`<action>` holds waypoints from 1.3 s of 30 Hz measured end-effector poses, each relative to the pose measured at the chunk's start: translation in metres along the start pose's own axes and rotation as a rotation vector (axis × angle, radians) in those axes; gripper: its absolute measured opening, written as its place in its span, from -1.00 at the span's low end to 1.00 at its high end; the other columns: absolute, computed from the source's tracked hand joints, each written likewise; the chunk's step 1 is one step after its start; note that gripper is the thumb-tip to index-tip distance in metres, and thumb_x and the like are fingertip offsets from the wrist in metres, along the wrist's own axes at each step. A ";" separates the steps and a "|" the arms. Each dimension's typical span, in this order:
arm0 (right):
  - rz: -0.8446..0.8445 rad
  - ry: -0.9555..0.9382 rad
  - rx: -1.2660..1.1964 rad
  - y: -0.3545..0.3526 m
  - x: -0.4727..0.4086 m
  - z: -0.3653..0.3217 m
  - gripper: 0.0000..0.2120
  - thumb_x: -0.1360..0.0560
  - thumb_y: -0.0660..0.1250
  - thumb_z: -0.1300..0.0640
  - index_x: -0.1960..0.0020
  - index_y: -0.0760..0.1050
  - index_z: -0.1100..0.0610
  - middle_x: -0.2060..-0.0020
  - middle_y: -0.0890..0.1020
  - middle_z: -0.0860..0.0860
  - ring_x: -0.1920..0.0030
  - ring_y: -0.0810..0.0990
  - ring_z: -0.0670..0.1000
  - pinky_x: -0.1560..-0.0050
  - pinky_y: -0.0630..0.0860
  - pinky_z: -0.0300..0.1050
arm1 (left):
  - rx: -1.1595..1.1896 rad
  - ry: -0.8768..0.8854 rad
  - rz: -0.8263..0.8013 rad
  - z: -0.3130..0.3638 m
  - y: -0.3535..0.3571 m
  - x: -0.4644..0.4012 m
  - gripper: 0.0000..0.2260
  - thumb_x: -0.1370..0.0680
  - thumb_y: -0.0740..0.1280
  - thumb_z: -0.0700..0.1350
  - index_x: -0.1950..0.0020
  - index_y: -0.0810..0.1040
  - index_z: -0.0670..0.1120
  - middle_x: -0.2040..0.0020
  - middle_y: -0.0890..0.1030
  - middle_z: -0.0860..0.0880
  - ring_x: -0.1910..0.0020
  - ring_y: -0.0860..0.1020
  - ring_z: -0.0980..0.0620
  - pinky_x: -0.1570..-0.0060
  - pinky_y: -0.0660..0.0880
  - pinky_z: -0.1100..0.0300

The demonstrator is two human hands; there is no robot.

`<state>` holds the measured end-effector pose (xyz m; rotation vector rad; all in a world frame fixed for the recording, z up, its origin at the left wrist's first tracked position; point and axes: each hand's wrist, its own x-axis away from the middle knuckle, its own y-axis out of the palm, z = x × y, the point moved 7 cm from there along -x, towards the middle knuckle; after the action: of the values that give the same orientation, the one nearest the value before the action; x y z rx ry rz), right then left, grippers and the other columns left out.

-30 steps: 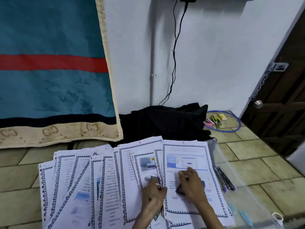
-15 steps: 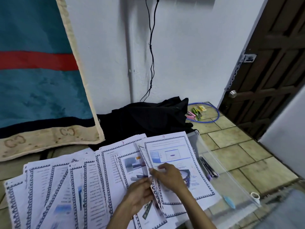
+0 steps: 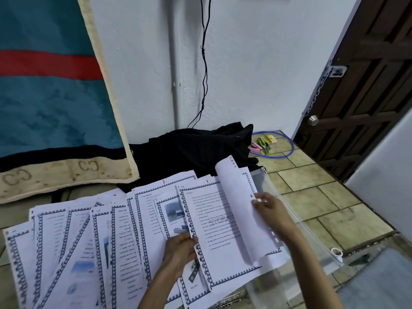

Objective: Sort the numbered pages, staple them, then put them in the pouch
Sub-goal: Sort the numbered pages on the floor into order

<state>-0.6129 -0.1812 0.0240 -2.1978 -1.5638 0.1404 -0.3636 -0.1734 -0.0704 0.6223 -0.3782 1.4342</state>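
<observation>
Right hand (image 3: 270,211) pinched the curled top sheet (image 3: 239,206) at its edge; left hand (image 3: 180,248) pinched the left edge of the page (image 3: 219,228) beneath. Pages were fanned leftward of both grips, clear pouch (image 3: 312,239) under the right wrist. Sheets looked light and floppy, best held by edges.

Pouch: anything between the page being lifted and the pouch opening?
Nothing visible. The right hand holds the curled page up right beside the clear pouch, which lies flat on the floor directly to its right. The left hand pins the stack's left edge, away from that path.
</observation>
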 end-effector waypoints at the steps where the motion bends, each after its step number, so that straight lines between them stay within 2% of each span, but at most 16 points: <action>1: -0.003 -0.011 -0.067 -0.010 -0.001 0.001 -0.75 -0.54 0.23 0.30 -0.15 0.45 0.05 0.25 0.63 0.09 0.34 0.46 0.04 0.34 0.39 -0.17 | -0.009 0.003 0.016 0.000 -0.001 0.000 -0.81 -0.52 0.28 -0.37 -0.11 0.54 -0.29 0.13 0.67 -0.13 0.09 0.61 -0.12 -0.02 0.56 0.06; 4: -0.024 -0.059 -0.077 -0.025 0.002 -0.003 -0.60 -0.53 0.12 0.43 -0.11 0.53 0.00 0.22 0.64 0.10 0.39 0.50 -0.07 0.34 0.43 -0.23 | -0.018 0.010 0.066 0.001 -0.002 0.000 -0.71 -0.50 0.32 -0.33 -0.23 0.49 -0.32 -0.06 0.63 -0.22 -0.06 0.59 -0.18 -0.16 0.51 -0.05; 6: -0.077 -0.050 -0.019 -0.019 0.007 -0.005 -0.56 -0.51 0.06 0.46 -0.07 0.59 0.07 0.39 0.58 -0.15 0.53 0.39 -0.23 0.48 0.32 -0.37 | -0.013 0.028 0.061 0.004 0.001 0.002 -0.77 -0.52 0.31 -0.29 -0.17 0.54 -0.27 -0.02 0.65 -0.20 0.00 0.61 -0.13 0.04 0.59 0.07; 8: -0.169 -0.027 0.025 0.001 0.011 -0.003 -0.57 -0.52 0.07 0.41 -0.10 0.61 0.08 0.53 0.52 -0.27 0.48 0.39 -0.24 0.42 0.32 -0.37 | -0.005 0.045 0.017 0.008 0.009 0.005 -0.89 -0.55 0.28 -0.26 -0.02 0.57 -0.16 0.08 0.67 -0.13 0.12 0.64 -0.07 0.28 0.59 0.21; 10: -0.251 -0.059 0.063 0.028 0.020 -0.008 -0.66 -0.58 0.13 0.28 -0.11 0.59 -0.02 0.29 0.61 -0.25 0.24 0.50 -0.10 0.21 0.42 -0.27 | -0.019 0.057 0.013 0.011 0.014 0.006 -0.90 -0.56 0.27 -0.26 0.05 0.57 -0.11 0.10 0.67 -0.11 0.14 0.64 -0.06 0.30 0.58 0.22; 12: -0.355 -0.142 0.151 0.056 0.029 -0.013 -0.74 -0.60 0.16 0.08 -0.24 0.48 -0.12 0.00 0.61 -0.13 0.01 0.52 -0.09 0.08 0.45 -0.38 | -0.053 0.066 0.035 0.012 0.016 0.005 -0.89 -0.55 0.28 -0.28 0.03 0.58 -0.12 0.08 0.67 -0.13 0.12 0.64 -0.08 0.26 0.58 0.19; 15: -0.401 -0.229 0.359 0.084 0.039 -0.009 -0.64 -0.56 -0.02 -0.24 -0.36 0.13 -0.35 0.15 0.56 -0.19 0.03 0.54 -0.13 -0.09 0.42 -0.21 | -0.077 0.076 0.037 0.013 0.017 0.006 -0.85 -0.55 0.25 -0.33 -0.03 0.58 -0.21 0.07 0.67 -0.19 0.12 0.64 -0.11 0.24 0.59 0.17; 16: -0.350 -0.279 0.451 0.087 0.038 -0.005 -0.55 -0.52 -0.15 -0.35 -0.38 0.10 -0.35 0.07 0.57 -0.18 -0.08 0.53 -0.09 -0.17 0.38 -0.11 | -0.080 0.082 0.032 0.014 0.016 0.006 -0.85 -0.54 0.24 -0.34 -0.03 0.58 -0.22 0.08 0.67 -0.19 0.12 0.64 -0.12 0.23 0.60 0.14; 17: -0.297 -0.327 0.547 0.088 0.035 0.000 -0.38 -0.43 -0.29 -0.44 -0.41 0.11 -0.32 -0.15 0.55 -0.14 -0.28 0.44 -0.05 -0.30 0.29 -0.05 | -0.081 0.088 0.034 0.015 0.012 0.008 -0.85 -0.54 0.25 -0.34 -0.04 0.58 -0.24 0.10 0.67 -0.18 0.12 0.63 -0.12 0.18 0.60 0.12; 19: -0.276 -0.336 0.730 0.093 0.029 0.015 -0.03 -0.19 -0.55 -0.52 -0.45 0.13 -0.26 -0.49 0.22 -0.10 -0.52 0.04 -0.05 -0.47 -0.04 0.05 | -0.115 0.108 0.078 0.022 -0.002 0.013 -0.84 -0.53 0.27 -0.33 -0.06 0.59 -0.24 0.14 0.66 -0.14 0.11 0.61 -0.10 0.11 0.55 0.09; 22: -0.353 -0.348 0.818 0.106 0.031 0.028 0.12 -0.05 -0.64 -0.53 -0.48 0.06 -0.24 -0.54 -0.02 -0.12 -0.53 -0.17 -0.04 -0.48 -0.25 0.10 | -0.225 0.180 0.206 0.048 -0.042 0.032 -0.79 -0.51 0.29 -0.34 -0.10 0.59 -0.18 0.08 0.66 -0.18 0.17 0.59 -0.07 0.07 0.56 0.07; 25: -0.397 -0.392 0.856 0.122 0.038 0.028 0.04 -0.12 -0.59 -0.50 -0.49 0.02 -0.23 -0.54 -0.07 -0.10 -0.53 -0.19 -0.02 -0.47 -0.27 0.08 | -0.353 0.223 0.361 0.075 -0.088 0.066 -0.70 -0.50 0.32 -0.30 -0.23 0.52 -0.15 -0.05 0.63 -0.21 0.20 0.55 -0.05 0.12 0.53 0.09; 29: -0.424 -0.428 0.890 0.144 0.048 0.026 -0.19 -0.30 -0.36 -0.35 -0.50 0.06 -0.18 -0.54 -0.04 -0.06 -0.54 -0.14 0.02 -0.48 -0.21 0.10 | -0.455 0.290 0.532 0.102 -0.123 0.111 -0.50 -0.30 0.34 -0.03 -0.22 0.55 -0.14 -0.02 0.63 -0.17 -0.10 0.57 -0.18 -0.22 0.43 -0.05; 33: -0.389 -0.451 0.920 0.149 0.046 0.022 -0.33 -0.41 -0.22 -0.23 -0.48 0.13 -0.14 -0.53 0.06 -0.02 -0.52 -0.03 0.06 -0.45 -0.08 0.18 | -0.521 0.471 0.685 0.128 -0.130 0.152 -0.68 -0.50 0.33 -0.11 -0.25 0.53 -0.06 -0.18 0.59 -0.21 -0.17 0.53 -0.20 -0.24 0.39 -0.08; 36: -0.465 -0.402 0.922 0.146 0.044 0.019 -0.48 -0.55 -0.13 -0.19 -0.47 0.20 -0.13 -0.52 0.11 -0.02 -0.51 0.00 0.03 -0.43 -0.02 0.14 | -0.536 0.634 0.682 0.148 -0.125 0.182 -0.71 -0.52 0.26 0.03 -0.25 0.50 0.14 -0.18 0.59 -0.10 -0.12 0.55 -0.16 -0.22 0.43 -0.15; 39: -0.502 -0.308 0.539 0.135 0.041 -0.002 -0.50 -0.55 -0.04 -0.31 -0.27 0.45 -0.09 -0.38 0.38 0.02 -0.41 0.24 -0.03 -0.37 0.15 0.02 | -0.563 0.789 0.668 0.166 -0.105 0.205 -0.67 -0.48 0.17 0.17 -0.23 0.48 0.27 -0.12 0.63 0.07 -0.03 0.61 -0.07 -0.14 0.50 -0.16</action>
<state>-0.4796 -0.1799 -0.0220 -1.3778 -1.9124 0.6793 -0.2152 -0.1129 0.1638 -0.5891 -0.3389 1.9529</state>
